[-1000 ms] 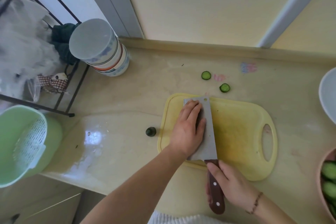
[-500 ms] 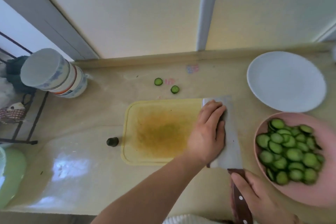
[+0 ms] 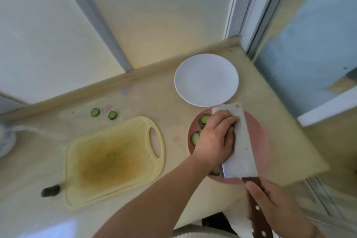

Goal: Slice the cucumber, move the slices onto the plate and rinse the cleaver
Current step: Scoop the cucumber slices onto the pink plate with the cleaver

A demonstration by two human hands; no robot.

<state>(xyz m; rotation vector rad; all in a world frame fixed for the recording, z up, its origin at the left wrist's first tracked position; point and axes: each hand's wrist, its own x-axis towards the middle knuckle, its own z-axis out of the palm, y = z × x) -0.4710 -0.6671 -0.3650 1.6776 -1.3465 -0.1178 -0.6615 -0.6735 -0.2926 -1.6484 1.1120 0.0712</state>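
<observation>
My right hand [image 3: 278, 206] grips the brown wooden handle of the cleaver [image 3: 239, 145], whose wide steel blade lies flat over the pink plate [image 3: 260, 137]. My left hand [image 3: 216, 139] rests flat against the blade's left side, fingers pressed onto slices that are hidden between hand and blade. A few cucumber slices [image 3: 195, 138] show on the pink plate beside my left hand. The yellow cutting board [image 3: 114, 158] lies bare to the left, stained in its middle. Two stray slices [image 3: 95, 112] lie on the counter behind the board.
An empty white plate [image 3: 206, 79] sits behind the pink one. A dark cucumber end piece [image 3: 50, 190] lies at the board's left edge. The counter ends just right of the pink plate, with a window frame [image 3: 249, 15] beyond.
Both hands carried the cleaver, with slices pinned on its blade, rightward off the cutting board to above the pink plate. The view swung right.
</observation>
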